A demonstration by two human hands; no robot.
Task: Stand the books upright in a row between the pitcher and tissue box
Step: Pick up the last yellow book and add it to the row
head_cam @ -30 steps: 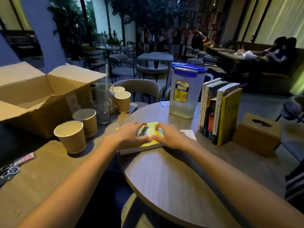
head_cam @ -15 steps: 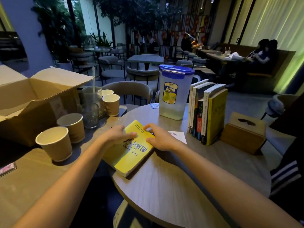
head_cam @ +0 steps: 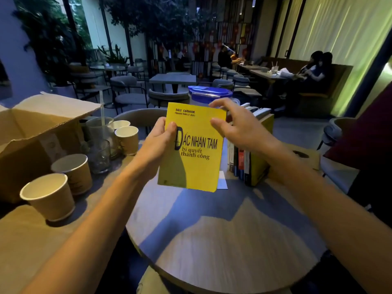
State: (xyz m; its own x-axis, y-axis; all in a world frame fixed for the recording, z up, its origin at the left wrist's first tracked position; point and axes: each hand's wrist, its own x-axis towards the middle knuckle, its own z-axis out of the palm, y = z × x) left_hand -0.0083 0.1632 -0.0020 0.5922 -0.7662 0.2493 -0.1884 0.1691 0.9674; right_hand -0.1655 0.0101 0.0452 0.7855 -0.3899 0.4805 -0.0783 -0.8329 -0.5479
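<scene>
A yellow paperback (head_cam: pixel 197 166) is held upright in the air over the round wooden table (head_cam: pixel 222 240), front cover facing me. My left hand (head_cam: pixel 159 141) grips its left edge, thumb on the cover. My right hand (head_cam: pixel 237 126) holds the top right corner, thumb in front and fingers spread behind. Behind the book only the blue lid of the clear pitcher (head_cam: pixel 210 93) shows. To its right several books (head_cam: pixel 254 164) stand upright in a row. The wooden tissue box (head_cam: pixel 307 158) sits right of them, partly hidden by my right forearm.
An open cardboard box (head_cam: pixel 31 128) fills the left side. Paper cups (head_cam: pixel 48 196) and a glass (head_cam: pixel 98 155) stand in front of it. A white card (head_cam: pixel 222 181) lies on the table under the book. Chairs and seated people are farther back.
The yellow book went from lying flat under both hands to tilted up off the table, and is now raised upright in front of the pitcher. The camera has moved closer.
</scene>
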